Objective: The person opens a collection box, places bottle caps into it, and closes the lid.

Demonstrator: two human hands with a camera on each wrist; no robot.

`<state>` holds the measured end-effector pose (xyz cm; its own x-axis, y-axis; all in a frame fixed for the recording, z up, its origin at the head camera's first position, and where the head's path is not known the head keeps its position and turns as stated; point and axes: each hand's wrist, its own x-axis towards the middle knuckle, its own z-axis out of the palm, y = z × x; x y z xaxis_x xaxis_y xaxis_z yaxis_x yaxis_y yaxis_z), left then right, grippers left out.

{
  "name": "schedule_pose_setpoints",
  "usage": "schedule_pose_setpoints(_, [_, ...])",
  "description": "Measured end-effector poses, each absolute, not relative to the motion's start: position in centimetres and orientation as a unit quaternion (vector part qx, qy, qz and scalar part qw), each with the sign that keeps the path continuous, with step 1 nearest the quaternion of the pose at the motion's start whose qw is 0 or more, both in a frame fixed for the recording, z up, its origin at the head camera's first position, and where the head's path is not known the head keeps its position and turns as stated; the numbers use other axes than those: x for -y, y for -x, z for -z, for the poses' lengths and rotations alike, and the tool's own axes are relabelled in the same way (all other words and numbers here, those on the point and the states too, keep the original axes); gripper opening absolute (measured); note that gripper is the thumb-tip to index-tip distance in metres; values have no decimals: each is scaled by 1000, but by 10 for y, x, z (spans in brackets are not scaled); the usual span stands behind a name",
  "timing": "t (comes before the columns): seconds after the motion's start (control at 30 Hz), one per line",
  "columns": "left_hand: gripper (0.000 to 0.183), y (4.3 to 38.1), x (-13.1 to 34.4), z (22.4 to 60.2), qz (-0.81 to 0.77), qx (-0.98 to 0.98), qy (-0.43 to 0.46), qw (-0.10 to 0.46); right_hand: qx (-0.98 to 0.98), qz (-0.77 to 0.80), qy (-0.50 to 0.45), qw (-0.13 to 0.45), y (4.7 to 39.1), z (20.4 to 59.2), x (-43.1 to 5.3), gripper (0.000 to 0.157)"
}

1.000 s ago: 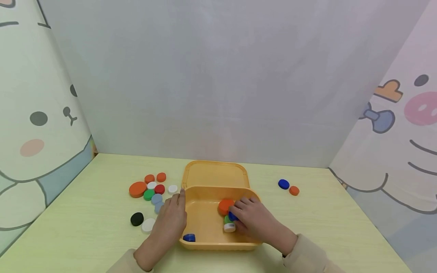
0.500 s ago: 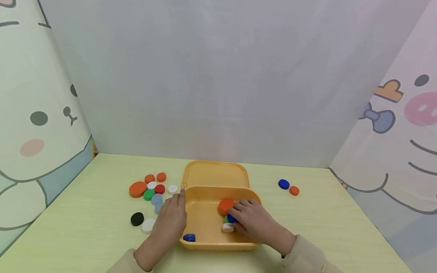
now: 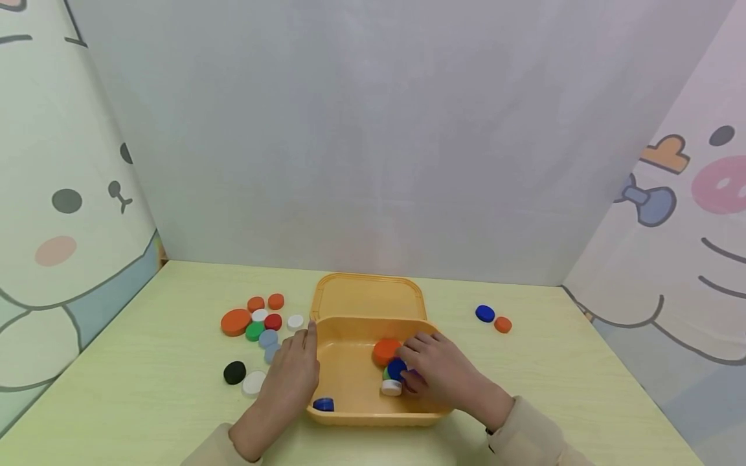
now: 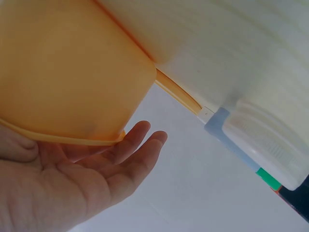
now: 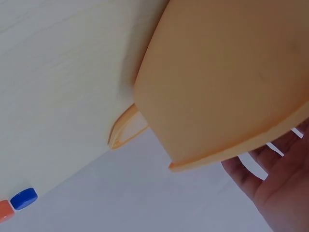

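- Bench point(image 3: 553, 388), beneath both grips: the box could slide over it if one grip pushed harder than the other
- Box point(image 3: 373, 419), between the grips: the left grip point(image 3: 294, 372) lies against its left rim, fingers loosely extended, so a heavy press there could tip it
- Lid point(image 3: 368, 298), beyond both grips, just past the box: a forward shove could disturb it
- Right grip point(image 3: 440, 369), inside the box, fairly narrow with bent fingers; I cannot tell whether it pinches a cap, and crowding could spoil a firm hold
- Large orange cap point(image 3: 385, 351), just beyond the right fingertips: likely to block or be nudged
- Blue cap point(image 3: 397, 369), at the right fingertips: could slip, being tilted against the green cap point(image 3: 386, 374)
- White cap point(image 3: 391, 388), just nearer than the right fingertips: a thumb movement could knock it
- Light-blue cap point(image 3: 272, 353), beside the left grip: an outward sweep could scatter it
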<state>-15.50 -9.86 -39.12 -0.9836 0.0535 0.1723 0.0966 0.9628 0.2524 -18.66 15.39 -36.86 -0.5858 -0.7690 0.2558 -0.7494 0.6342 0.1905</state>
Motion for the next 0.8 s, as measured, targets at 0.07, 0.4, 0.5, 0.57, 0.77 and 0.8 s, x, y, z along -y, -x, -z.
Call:
schedule_pose_setpoints(0.07, [64, 156, 99, 391, 132, 987, 36, 81, 891, 26, -420, 169, 190, 366, -157, 23])
schedule_pose_setpoints(0.4, [63, 156, 99, 391, 134, 987, 33, 81, 919, 20, -348, 186, 214, 350, -186, 28])
schedule_pose_setpoints(0.5, [63, 155, 99, 391, 132, 987, 33, 82, 924, 17, -328, 195, 224, 352, -200, 27])
schedule_pose_setpoints(0.57, [63, 155, 98, 391, 131, 987, 33, 82, 926, 19, -316, 204, 231, 355, -209, 27])
schedule_pose_setpoints(0.77, [61, 155, 98, 390, 131, 987, 38, 84, 941, 10, -274, 197, 248, 364, -237, 23])
schedule_pose_setpoints(0.8, [61, 156, 98, 390, 133, 987, 38, 82, 944, 11, -268, 194, 250, 365, -242, 22])
